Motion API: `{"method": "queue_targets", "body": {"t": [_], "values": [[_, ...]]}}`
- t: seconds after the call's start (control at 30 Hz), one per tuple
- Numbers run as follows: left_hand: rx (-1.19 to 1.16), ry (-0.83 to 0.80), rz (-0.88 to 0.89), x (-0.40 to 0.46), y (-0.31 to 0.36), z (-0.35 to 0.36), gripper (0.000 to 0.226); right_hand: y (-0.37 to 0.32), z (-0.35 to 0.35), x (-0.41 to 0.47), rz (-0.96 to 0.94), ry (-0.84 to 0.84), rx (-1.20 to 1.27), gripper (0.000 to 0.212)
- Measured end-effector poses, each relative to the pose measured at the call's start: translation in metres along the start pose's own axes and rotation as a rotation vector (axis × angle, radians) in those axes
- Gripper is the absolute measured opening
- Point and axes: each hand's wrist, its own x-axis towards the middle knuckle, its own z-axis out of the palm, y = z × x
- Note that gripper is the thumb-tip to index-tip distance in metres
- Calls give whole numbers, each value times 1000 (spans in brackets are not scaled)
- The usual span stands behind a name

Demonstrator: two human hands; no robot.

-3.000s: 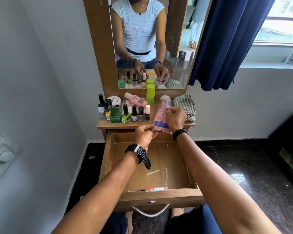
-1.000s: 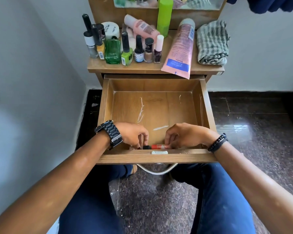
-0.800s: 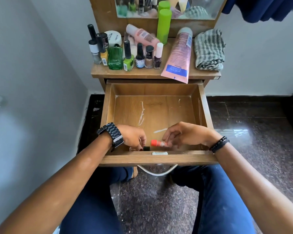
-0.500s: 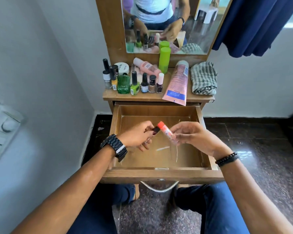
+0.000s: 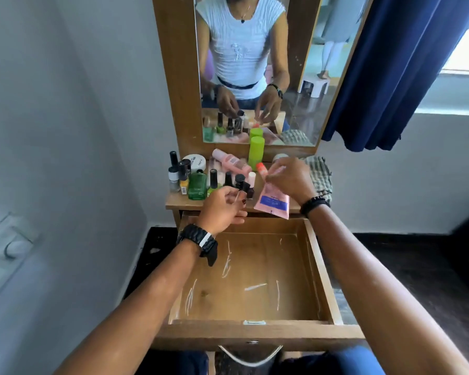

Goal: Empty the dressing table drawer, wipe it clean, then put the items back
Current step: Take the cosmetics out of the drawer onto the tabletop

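The wooden drawer point(image 5: 255, 335) stands pulled open, its floor bare except for white streaks. My left hand point(image 5: 222, 208) hovers over the drawer's back edge and pinches a small dark item point(image 5: 242, 197) at the fingertips. My right hand point(image 5: 290, 180) is above the dressing table top point(image 5: 178, 203) and holds a small orange-capped tube point(image 5: 260, 167). On the top stand several nail polish bottles point(image 5: 213, 181), a green glass bottle point(image 5: 197, 187), a lime green cylinder point(image 5: 256, 153), a pink bottle lying down point(image 5: 230, 161), a white round jar point(image 5: 196, 161) and a pink tube point(image 5: 272, 203).
A folded checked cloth point(image 5: 320, 174) lies at the right end of the top, partly behind my right hand. The mirror point(image 5: 255, 63) rises behind the items. A blue curtain point(image 5: 390, 71) hangs at the right, a grey wall is close on the left, and dark floor tiles surround the table.
Both hands picked small items from the drawer's front and lifted them up to the table top. The pink tube now lies on the top. The view has tilted up.
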Motion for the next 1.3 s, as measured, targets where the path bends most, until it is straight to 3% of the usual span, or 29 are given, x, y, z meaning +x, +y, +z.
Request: {"method": "queue_targets", "body": {"t": [0.13,0.3,0.47,0.73,0.8,0.9,0.97,1.1,1.3], "values": [[10,37,8,4,-5,0,33,-7,16,24,-25,-19,-275,30],[-58,53,20,5,-10,-3,27,-16,24,36,-60,-51,-426,21],[-156,59,28,5,-13,1,22,-11,30,42,-80,-84,-499,30],[-294,47,29,3,-9,10,29,3,1,22,12,-33,-7,9],[-320,35,47,1,-7,14,31,4,-13,4,25,-109,201,8],[-293,38,74,-1,-3,22,30,8,-27,-23,71,-365,410,16],[-271,46,88,0,-1,28,28,13,-30,-33,109,-441,471,24],[-215,68,153,3,0,38,21,13,-27,-33,126,-386,518,29],[-161,96,184,6,-3,40,43,2,-22,-16,177,-444,562,9]]}}
